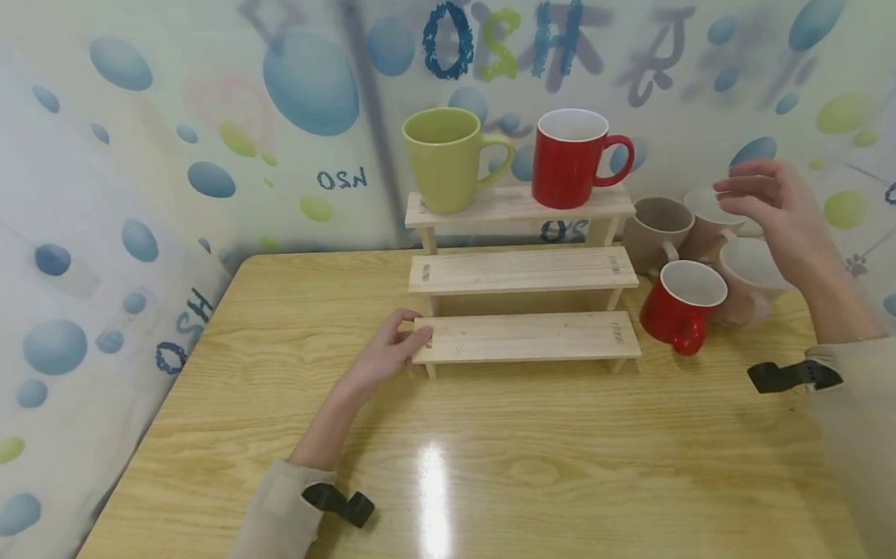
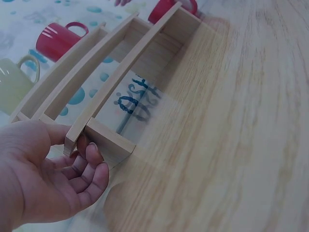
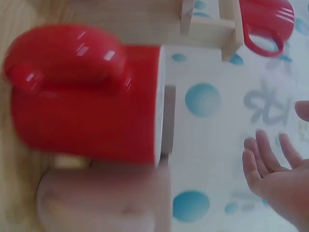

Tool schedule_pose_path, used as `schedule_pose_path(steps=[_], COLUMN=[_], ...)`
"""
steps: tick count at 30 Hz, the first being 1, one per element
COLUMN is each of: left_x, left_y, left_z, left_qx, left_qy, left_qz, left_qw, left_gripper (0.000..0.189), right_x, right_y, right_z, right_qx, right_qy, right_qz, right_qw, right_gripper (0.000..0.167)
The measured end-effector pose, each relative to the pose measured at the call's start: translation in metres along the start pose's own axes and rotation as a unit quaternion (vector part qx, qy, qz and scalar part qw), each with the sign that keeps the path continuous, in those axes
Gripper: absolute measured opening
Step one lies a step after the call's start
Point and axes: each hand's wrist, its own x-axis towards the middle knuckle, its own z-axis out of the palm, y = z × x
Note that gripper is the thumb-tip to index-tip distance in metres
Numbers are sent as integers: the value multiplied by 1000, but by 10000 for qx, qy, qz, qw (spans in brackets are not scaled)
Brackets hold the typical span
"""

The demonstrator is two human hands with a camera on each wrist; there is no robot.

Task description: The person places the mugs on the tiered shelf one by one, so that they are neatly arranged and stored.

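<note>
My left hand grips the left end of the lowest board of a three-tier wooden shelf. In the left wrist view, the thumb and curled fingers pinch that board end. On the top tier stand a green mug and a red mug, handles to the right. My right hand is raised over a cluster of mugs right of the shelf, fingers loosely bent and holding nothing. In that cluster, a second red mug stands in front, beside a pale pink mug.
Behind them stand a grey-brown mug and another pale pink mug, partly hidden. All rest on a wood-grain table. A patterned curtain-like backdrop rises behind and at the sides. The middle tier shows bare wood.
</note>
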Motion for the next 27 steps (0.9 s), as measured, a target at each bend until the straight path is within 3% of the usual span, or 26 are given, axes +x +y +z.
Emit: schedule_pose_path(steps=[2,5,10,12,15,18,22,27], left_x=[0,-1,-2,-2,-1,0,-1,-1], left_y=[0,0,0,0,0,0,1,1], left_z=[0,0,0,0,-1,-1,0,-1], left_qx=[-13,-26,-9,0,16,23,29,45], left_qy=[9,-3,-28,-31,-46,-37,-14,-24], left_qz=[-14,-17,2,8,28,30,22,-6], left_qw=[10000,10000,10000,10000,10000,10000,10000,10000], left_gripper=[47,47,48,48,49,48,47,47], right_x=[-9,-22,-43,-52,-63,-70,-78,-87], right_y=[4,9,16,20,27,35,47,61], right_z=[-9,-21,-40,-47,-57,-64,-70,-76], right_qx=[423,501,-775,-1035,-723,128,487,-82], right_qy=[88,265,547,578,593,525,407,60], right_qz=[-7,36,270,397,401,228,157,358], right_qw=[9991,9984,9951,9922,9948,9983,9979,9993], right_gripper=[27,26,20,18,14,12,17,25])
